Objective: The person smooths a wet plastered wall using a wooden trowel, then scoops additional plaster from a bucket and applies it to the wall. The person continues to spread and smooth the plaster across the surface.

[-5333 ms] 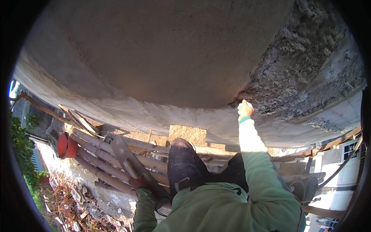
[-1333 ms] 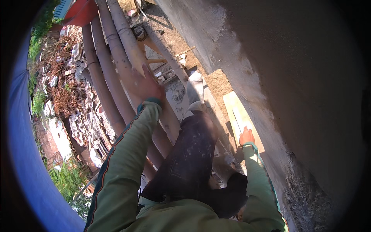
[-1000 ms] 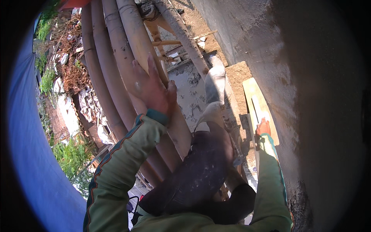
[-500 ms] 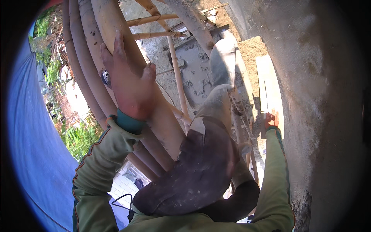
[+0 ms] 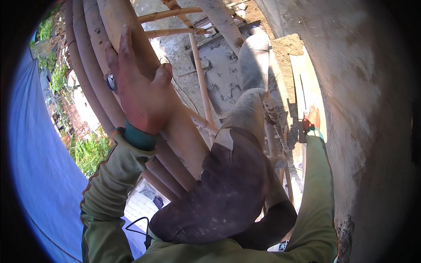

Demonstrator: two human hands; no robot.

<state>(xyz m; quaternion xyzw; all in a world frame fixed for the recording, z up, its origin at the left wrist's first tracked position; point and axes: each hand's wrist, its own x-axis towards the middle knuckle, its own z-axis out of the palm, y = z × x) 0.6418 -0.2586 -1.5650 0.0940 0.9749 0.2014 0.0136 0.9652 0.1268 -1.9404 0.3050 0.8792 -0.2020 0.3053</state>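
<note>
My left hand [image 5: 137, 90] rests open on a thick bamboo pole [image 5: 184, 136], fingers stretched along it, one of several poles lying side by side; a small shiny silver object shows beside its fingers. At the right, beside the plastered wall, my right hand [image 5: 312, 117] grips a long pale plastering float [image 5: 302, 74] by its narrow handle. My bent leg [image 5: 219, 179], in dark, stained trousers, lies between my arms, and a pale boot [image 5: 254, 61] reaches forward toward the scaffold. The other leg is bent beneath, its lower part partly hidden.
The grey plastered wall [image 5: 359, 109] curves along the right. Thinner bamboo bars [image 5: 166, 16] cross ahead, above a floor with wet grey mortar [image 5: 215, 70]. A sandy block [image 5: 285, 43] sits by the wall. A blue tarp [image 5: 39, 153] hangs at the left, with plants [image 5: 87, 153] beyond.
The view has turned from the wall down along the poles. The float, earlier in my left hand, is in my right. My left hand has moved onto the bamboo and slid slightly forward.
</note>
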